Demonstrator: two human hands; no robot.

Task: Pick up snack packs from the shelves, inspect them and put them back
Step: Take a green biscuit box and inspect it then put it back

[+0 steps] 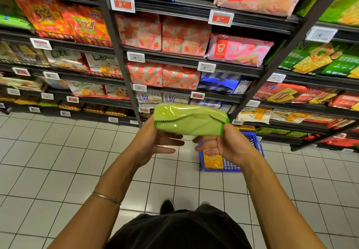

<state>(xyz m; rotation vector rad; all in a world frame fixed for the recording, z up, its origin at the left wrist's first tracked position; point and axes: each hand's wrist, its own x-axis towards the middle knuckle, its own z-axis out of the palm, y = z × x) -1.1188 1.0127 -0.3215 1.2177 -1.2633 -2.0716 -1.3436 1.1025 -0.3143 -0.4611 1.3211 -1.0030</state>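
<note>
Before the dark metal shelves you held a green snack pack level in front of you, its folded, zigzag-edged seam turned toward you; it hung in the air between your two hands, above the tiled floor and clear of every shelf. Your left hand took the pack's left end; its fingers lay nearly straight beneath the pack, pointing right, and the thumb was hidden behind the wrapper, so how tightly you gripped there could not be told. Your right hand held the right end; its fingers curled inward under the pack, with the thumb up against the wrapper's lower right corner. A thin bangle sat on your left forearm. Just behind your right hand a blue plastic basket stood on the floor with an orange packet inside it. Pink and red wafer packs filled the shelves straight ahead; green cracker packs lay on the shelves to the right; white price tags were clipped along the shelf edges. One dark shoe showed on the tiles below your arms.
</note>
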